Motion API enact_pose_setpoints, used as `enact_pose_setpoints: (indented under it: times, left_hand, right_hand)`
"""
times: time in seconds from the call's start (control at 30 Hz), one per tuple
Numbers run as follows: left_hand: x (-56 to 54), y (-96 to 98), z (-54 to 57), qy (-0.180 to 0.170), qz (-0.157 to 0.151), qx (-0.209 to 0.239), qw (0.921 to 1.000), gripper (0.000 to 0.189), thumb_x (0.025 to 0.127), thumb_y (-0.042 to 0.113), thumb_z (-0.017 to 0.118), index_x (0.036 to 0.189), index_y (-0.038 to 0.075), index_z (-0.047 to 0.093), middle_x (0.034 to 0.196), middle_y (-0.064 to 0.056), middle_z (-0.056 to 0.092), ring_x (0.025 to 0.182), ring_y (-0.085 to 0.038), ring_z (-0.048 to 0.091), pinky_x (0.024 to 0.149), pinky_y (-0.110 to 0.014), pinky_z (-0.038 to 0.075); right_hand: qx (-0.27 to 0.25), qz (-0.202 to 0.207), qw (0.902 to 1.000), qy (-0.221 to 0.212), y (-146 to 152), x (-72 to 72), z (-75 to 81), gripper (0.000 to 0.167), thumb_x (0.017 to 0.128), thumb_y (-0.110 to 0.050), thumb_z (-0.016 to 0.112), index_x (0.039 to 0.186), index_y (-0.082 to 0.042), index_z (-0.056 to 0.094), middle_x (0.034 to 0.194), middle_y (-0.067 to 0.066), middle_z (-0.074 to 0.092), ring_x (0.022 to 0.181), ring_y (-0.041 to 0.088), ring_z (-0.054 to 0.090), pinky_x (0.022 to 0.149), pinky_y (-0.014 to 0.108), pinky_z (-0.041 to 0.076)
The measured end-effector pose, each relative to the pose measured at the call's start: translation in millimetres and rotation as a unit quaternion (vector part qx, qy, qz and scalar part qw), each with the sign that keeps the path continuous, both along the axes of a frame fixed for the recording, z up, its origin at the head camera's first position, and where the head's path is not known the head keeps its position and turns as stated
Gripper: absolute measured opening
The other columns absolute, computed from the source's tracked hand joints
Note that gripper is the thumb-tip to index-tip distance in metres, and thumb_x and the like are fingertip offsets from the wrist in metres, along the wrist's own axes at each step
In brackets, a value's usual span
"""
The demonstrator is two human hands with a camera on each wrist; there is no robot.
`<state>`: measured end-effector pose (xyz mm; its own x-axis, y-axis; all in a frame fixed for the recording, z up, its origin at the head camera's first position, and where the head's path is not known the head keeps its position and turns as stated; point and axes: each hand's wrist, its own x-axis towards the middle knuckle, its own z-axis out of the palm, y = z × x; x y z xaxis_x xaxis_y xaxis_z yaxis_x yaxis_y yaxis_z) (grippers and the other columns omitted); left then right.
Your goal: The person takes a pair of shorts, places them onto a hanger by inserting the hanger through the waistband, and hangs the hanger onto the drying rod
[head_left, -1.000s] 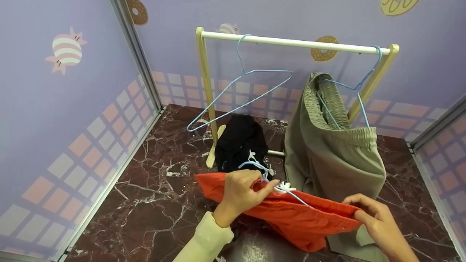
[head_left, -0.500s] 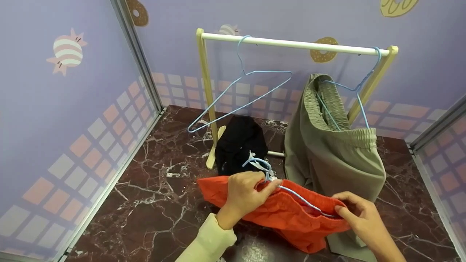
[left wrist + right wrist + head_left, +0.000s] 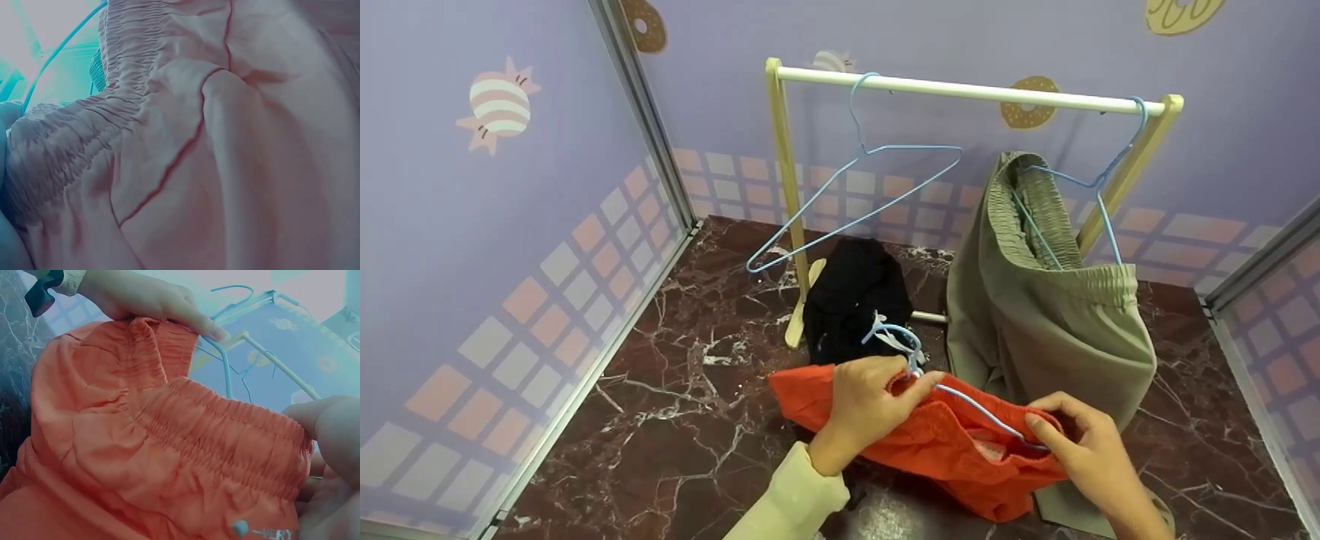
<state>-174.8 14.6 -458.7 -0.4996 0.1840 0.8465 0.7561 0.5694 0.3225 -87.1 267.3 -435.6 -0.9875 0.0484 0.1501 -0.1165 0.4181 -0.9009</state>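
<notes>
Orange pants [image 3: 937, 457] with a gathered elastic waistband are held up off the floor. My left hand [image 3: 866, 401] grips the waistband near its middle, by the neck of a blue wire hanger [image 3: 979, 410]. The hanger's hook sticks up above that hand, and its right arm runs down inside the waistband. At the waistband's right end, my right hand [image 3: 1084, 442] pinches the cloth between thumb and fingers. The right wrist view shows the ruched waistband [image 3: 225, 430] between both hands. In the left wrist view, pinkish cloth [image 3: 169, 140] fills most of the picture; the fingers are mostly hidden.
Behind stands a rack with a white rail [image 3: 960, 88]. An unloaded blue hanger [image 3: 877, 202] hangs at its left, and khaki pants [image 3: 1050, 337] hang on another at its right. Black cloth [image 3: 855, 300] lies below. Patterned walls [image 3: 510, 300] enclose the marble floor [image 3: 660, 420].
My right hand has moved left, bringing the waistband's right end with it. The waistband now gapes more, and the hanger's right arm shows inside it. The left hand has shifted slightly right.
</notes>
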Motion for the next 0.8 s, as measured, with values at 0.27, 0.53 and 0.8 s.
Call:
enact_pose_setpoints:
  times: [0.27, 0.53, 0.8]
  left_hand:
    - [2.1, 1.9, -3.9, -0.005, -0.005, -0.009, 0.9999, 0.055, 0.085, 0.045, 0.071, 0.052, 0.02, 0.036, 0.046, 0.009, 0.031, 0.041, -0.001, 0.028, 0.047, -0.013, 0.013]
    - [-1.1, -2.1, -7.3, -0.024, -0.012, 0.01, 0.9996, 0.056, 0.087, 0.044, 0.069, 0.053, 0.018, 0.032, 0.047, 0.007, 0.025, 0.043, -0.001, 0.02, 0.049, -0.015, 0.01]
    - [-8.1, -10.3, -5.2, -0.039, -0.004, 0.032, 0.9987, 0.055, 0.088, 0.041, 0.069, 0.052, 0.017, 0.034, 0.048, 0.007, 0.024, 0.043, -0.003, 0.021, 0.049, -0.016, 0.012]
  right_hand:
    - [0.002, 0.004, 0.9999, 0.014, -11.0, -5.2, -2.4, 0.003, 0.089, -0.008, 0.068, 0.091, -0.01, 0.069, 0.079, 0.002, 0.066, 0.064, 0.008, 0.057, 0.057, 0.025, 0.049]
    - [0.096, 0.029, 0.9948, 0.012, -11.3, -9.3, -5.7, 0.006, 0.089, -0.016, 0.07, 0.093, -0.021, 0.07, 0.076, -0.005, 0.063, 0.064, 0.004, 0.055, 0.059, 0.023, 0.047]
    - [0.127, 0.085, 0.988, 0.021, 5.1, -3.2, -13.6, 0.031, 0.082, -0.01, 0.074, 0.111, -0.013, 0.066, 0.087, -0.01, 0.066, 0.074, 0.0, 0.057, 0.067, 0.02, 0.047]
